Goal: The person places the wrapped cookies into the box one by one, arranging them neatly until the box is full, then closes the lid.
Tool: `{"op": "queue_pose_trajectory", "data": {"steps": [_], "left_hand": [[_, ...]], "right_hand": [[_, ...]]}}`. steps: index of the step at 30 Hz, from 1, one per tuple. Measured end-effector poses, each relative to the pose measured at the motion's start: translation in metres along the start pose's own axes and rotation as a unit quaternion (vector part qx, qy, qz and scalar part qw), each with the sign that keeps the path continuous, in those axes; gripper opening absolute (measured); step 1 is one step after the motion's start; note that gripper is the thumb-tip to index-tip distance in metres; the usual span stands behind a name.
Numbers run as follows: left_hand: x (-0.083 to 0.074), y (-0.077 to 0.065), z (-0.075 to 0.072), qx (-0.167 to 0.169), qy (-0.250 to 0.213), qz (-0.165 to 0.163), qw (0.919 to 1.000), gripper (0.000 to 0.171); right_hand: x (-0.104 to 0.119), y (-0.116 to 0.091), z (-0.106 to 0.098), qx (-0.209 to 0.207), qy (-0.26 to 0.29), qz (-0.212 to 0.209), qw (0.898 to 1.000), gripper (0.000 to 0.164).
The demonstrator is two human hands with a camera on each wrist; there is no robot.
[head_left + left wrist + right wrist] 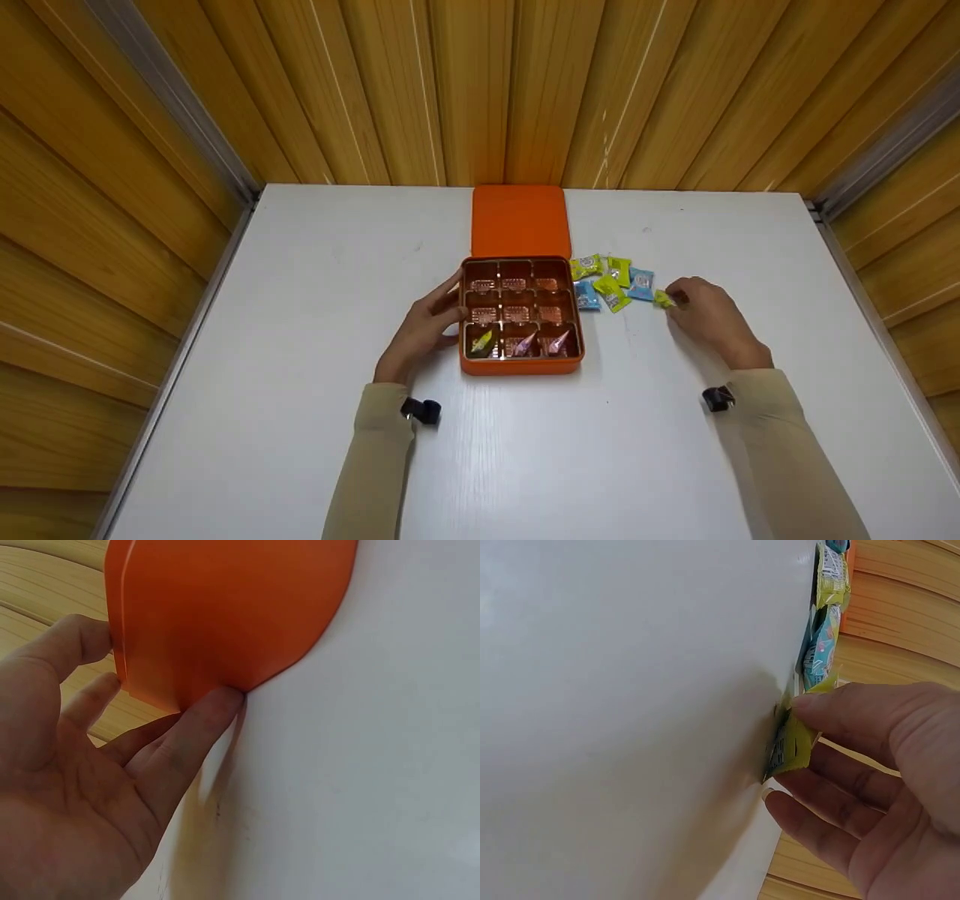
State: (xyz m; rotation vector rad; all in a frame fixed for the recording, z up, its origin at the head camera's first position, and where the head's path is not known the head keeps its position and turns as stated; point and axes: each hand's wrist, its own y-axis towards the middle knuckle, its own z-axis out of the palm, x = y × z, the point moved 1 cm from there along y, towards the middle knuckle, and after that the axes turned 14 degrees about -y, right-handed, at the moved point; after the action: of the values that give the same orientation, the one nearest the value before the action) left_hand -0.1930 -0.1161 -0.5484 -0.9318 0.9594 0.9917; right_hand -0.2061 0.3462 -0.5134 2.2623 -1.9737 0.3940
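An orange box [521,367] with a brown divided insert sits mid-table. Its front row holds one yellow-green wrapped candy [484,343] and two pink wrapped candies [526,344]. Against the box's left wall, my left hand [426,326] rests its fingertips; the left wrist view shows them touching the orange side [225,615] near a corner. To the right, my right hand [709,315] pinches a small yellow-green wrapped candy [799,739] between thumb and fingers, close to the table. Beside it lie blue candies [642,284] and yellow-green candies [613,293].
An orange lid [520,221] lies flat behind the box, toward the table's back edge. The white table [525,457] is bordered by wood-patterned panels [480,90] at the back and sides. Metal rails [176,97] run along the panel corners.
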Motion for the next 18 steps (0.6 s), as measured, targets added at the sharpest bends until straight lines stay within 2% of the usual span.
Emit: {"op": "queue_pose_trajectory", "data": {"steps": [6,14,18], "left_hand": [[0.0003,0.0009,0.0001,-0.006,0.002,-0.01,0.9999,0.071],[0.0002,0.0017,-0.0003,0.001,0.012,0.003,0.9999,0.071],[0.0008,0.0018,-0.0002,-0.006,0.022,-0.001,0.9997,0.071]], "right_hand": [[-0.0002,-0.0003,-0.0005,0.0,0.005,0.01,1.0,0.03],[-0.0007,-0.0007,-0.0022,0.019,0.013,0.022,1.0,0.032],[-0.0008,-0.0012,-0.0025,0.02,0.02,0.028,0.999,0.028]]}}
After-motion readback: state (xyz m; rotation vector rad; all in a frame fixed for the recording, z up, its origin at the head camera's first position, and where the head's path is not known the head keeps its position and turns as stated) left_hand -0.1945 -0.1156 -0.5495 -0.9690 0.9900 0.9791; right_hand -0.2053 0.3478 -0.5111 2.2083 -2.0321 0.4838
